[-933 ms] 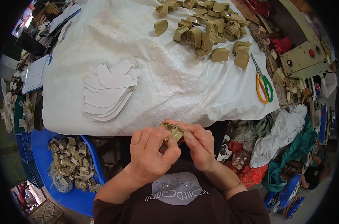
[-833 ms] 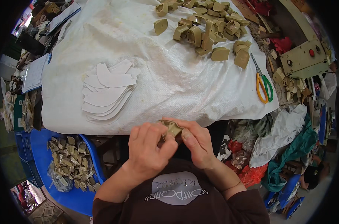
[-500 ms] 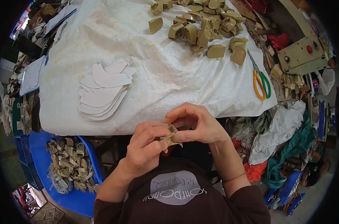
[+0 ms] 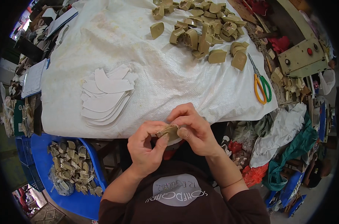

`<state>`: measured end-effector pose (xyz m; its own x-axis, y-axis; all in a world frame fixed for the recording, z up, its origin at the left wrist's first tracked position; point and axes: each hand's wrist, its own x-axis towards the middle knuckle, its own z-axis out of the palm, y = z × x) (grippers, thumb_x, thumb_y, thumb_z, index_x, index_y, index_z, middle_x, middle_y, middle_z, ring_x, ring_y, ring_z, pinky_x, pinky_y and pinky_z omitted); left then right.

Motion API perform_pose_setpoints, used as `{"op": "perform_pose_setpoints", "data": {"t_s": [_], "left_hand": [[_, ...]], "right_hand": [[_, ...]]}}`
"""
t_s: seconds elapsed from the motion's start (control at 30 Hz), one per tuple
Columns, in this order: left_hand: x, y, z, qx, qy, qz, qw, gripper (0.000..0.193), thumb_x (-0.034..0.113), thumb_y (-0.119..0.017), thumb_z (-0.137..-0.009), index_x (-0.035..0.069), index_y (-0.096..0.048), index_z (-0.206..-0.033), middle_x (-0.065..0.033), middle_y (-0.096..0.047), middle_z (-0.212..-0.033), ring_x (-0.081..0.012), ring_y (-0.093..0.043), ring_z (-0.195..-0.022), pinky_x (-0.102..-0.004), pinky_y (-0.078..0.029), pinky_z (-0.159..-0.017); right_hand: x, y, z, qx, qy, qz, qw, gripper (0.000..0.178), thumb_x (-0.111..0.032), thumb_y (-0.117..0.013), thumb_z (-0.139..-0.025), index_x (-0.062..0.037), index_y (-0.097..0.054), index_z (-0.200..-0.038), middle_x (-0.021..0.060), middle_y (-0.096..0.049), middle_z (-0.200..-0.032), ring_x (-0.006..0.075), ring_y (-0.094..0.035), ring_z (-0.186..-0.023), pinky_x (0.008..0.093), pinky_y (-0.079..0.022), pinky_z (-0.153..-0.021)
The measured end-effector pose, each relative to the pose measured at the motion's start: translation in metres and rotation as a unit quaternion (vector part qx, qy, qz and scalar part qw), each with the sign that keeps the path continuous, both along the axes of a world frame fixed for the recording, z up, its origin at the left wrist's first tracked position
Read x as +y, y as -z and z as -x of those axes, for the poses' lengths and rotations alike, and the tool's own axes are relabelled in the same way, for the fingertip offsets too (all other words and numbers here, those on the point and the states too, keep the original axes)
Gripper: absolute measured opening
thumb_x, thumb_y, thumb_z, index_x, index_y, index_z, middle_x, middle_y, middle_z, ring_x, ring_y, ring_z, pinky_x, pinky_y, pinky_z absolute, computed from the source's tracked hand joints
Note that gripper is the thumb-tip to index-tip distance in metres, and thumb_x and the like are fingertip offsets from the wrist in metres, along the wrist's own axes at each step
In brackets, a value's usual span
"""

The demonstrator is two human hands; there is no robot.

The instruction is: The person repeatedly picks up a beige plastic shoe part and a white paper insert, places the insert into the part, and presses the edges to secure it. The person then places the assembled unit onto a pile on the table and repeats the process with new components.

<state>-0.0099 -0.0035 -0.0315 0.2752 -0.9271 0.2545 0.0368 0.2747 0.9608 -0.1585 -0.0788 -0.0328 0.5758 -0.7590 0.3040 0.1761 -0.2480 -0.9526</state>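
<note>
An olive-tan shoe heel is held up between my two hands, just off the table's near edge. My left hand grips its left side, thumb below and fingers above. At its right end, my right hand has thumb and fingers closed on the rim; whether a strip of covering is pinched there is too small to tell. Left of my hands lies a fanned stack of white curved pieces. Many loose olive heels are heaped at the far side of the table.
A white woven sheet covers the table. Scissors with orange and green handles lie at the right. Below left, a blue tub holds many glittery heels. A control box, plastic bags and a clipboard stand around.
The heel has been turned, so its smooth outer side now shows instead of its hollow. My left hand has changed its hold, and the right thumb has shifted to the heel's right end.
</note>
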Motion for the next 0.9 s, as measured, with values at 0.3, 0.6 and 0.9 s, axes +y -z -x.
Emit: {"op": "perform_pose_setpoints", "data": {"t_s": [0.3,0.6,0.9], "left_hand": [[0.0,-0.006,0.005,-0.014,0.002,-0.047,0.999,0.013,0.004,-0.067,-0.084,0.0,-0.059,-0.092,-0.014,-0.064,-0.097,-0.0145,-0.06,-0.084,-0.0252,-0.049,-0.07],[-0.008,-0.016,-0.011,-0.282,-0.044,0.135,0.949,0.018,0.007,-0.074,-0.072,0.008,-0.066,-0.088,-0.0153,-0.058,-0.109,-0.032,-0.054,-0.103,-0.0377,-0.045,-0.08],[-0.01,0.006,-0.022,-0.275,0.007,0.163,0.948,0.05,0.026,-0.063,-0.082,0.004,-0.052,-0.126,-0.02,-0.05,-0.12,-0.0309,-0.051,-0.109,-0.0367,-0.042,-0.089]], "right_hand": [[0.0,-0.009,-0.005,0.063,0.08,0.111,0.989,0.01,-0.009,-0.062,-0.083,-0.0051,-0.056,-0.09,0.0079,-0.055,-0.093,0.0263,-0.046,-0.086,0.0351,-0.038,-0.079],[-0.006,-0.015,0.008,-0.043,-0.023,-0.077,0.996,0.035,-0.017,-0.069,-0.08,-0.0018,-0.058,-0.11,0.0112,-0.055,-0.114,0.0217,-0.05,-0.104,0.0335,-0.039,-0.09],[-0.019,-0.014,0.012,0.006,0.002,0.07,0.998,0.057,-0.009,-0.078,-0.067,-0.0049,-0.055,-0.12,0.009,-0.065,-0.107,0.0219,-0.061,-0.095,0.033,-0.047,-0.085]]}}
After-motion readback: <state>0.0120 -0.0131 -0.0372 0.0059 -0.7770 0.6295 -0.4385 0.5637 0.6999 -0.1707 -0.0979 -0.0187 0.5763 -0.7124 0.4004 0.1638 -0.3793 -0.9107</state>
